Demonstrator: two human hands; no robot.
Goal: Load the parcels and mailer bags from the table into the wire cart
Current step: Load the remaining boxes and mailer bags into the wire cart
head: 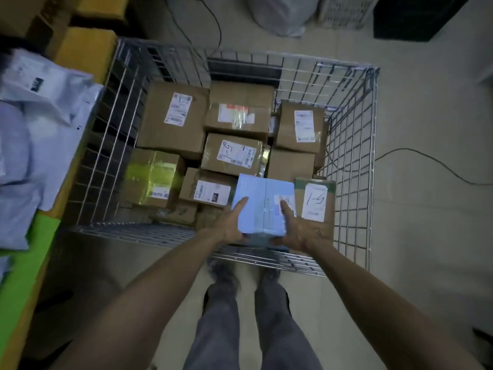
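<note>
A light blue parcel [262, 201] hangs over the near side of the wire cart [354, 161], held from both sides. My left hand [232, 225] grips its left edge with the thumb on top. My right hand [293, 228] grips its right edge, thumb lying over the label. Inside the cart lie several brown cardboard parcels [173, 118] with white labels, one wrapped in yellow tape [152, 177]. A box marked "1-5" [314, 201] stands just right of the blue parcel. White mailer bags [34, 124] are heaped on the table at the left.
The table's edge [24, 276] at the left shows green and yellow. Yellow cartons [85, 49] stand behind the bags. A white sack [280, 14], a crate [344, 12] and a dark box [410, 17] sit beyond the cart. Cables [426, 161] trail on the tiled floor.
</note>
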